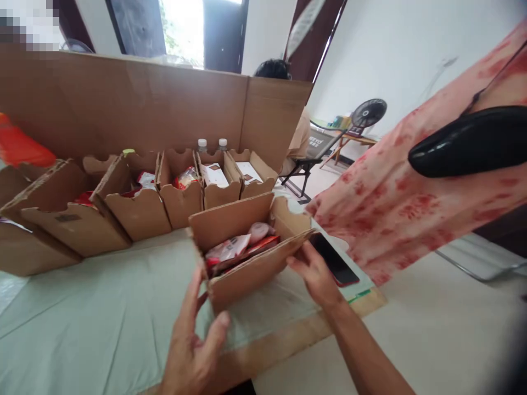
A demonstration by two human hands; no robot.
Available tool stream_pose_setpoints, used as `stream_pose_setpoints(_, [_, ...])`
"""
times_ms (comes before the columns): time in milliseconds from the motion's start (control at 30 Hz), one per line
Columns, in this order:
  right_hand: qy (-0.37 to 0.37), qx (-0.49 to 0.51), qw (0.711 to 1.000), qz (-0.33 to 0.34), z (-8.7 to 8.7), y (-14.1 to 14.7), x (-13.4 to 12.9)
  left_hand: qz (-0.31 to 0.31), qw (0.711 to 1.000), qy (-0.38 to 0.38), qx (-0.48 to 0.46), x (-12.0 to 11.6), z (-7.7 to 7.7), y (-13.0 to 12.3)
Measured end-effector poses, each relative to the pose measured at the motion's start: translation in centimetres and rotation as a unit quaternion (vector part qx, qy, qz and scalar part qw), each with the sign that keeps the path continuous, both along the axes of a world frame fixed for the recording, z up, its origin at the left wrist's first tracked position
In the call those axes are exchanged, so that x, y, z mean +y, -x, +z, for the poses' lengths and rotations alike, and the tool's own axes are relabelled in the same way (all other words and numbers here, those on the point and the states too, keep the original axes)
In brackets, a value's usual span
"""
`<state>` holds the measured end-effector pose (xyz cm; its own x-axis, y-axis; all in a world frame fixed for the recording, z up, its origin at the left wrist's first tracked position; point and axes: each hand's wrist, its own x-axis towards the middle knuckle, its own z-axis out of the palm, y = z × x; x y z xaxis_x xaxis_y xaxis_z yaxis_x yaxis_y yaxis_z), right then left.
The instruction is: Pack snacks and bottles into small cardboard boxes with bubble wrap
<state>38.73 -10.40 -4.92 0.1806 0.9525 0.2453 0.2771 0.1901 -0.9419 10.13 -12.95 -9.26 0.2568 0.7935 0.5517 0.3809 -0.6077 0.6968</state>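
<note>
A small open-topped cardboard box (247, 282) stands at an angle near the front edge of the table. Inside it lie a red-and-white packet (228, 249) and a round pinkish item (260, 231). My right hand (317, 274) grips the box at its near right corner, thumb on the near wall. At the other end, my left hand (195, 340) is open, thumb spread wide, with its fingers beside the box's left corner; whether they touch it I cannot tell. A black phone (333, 260) lies just right of the box.
Several similar cardboard boxes (142, 214) with packets stand in a row behind, before a tall cardboard screen (173, 104). Two bottles (222, 145) show behind them. Green cloth (102, 307) covers the table. A pink curtain (415, 203) hangs right; a person (302, 134) sits beyond.
</note>
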Motion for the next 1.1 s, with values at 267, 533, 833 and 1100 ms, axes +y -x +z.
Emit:
stream_pose_setpoints(267, [-0.030,-0.002,0.994,-0.105,-1.7,-7.5,1.9,-0.196,0.961,0.192,-0.036,-1.3,-0.1,-10.3])
stream_pose_setpoints(533, [-0.016,0.018,0.998,-0.061,-6.3,-4.7,-4.4,-0.291,0.931,0.196,-0.101,0.8,-1.3,-13.8])
stream_pose_setpoints(833, [0.025,-0.090,0.985,-0.146,-5.2,-9.1,2.2,-0.179,0.971,0.154,0.025,4.7,-2.9,-7.5])
stream_pose_setpoints(1100, [0.042,-0.076,0.993,-0.082,-3.0,-15.4,12.1,-0.010,0.997,0.022,0.067,6.4,-6.3,-1.6])
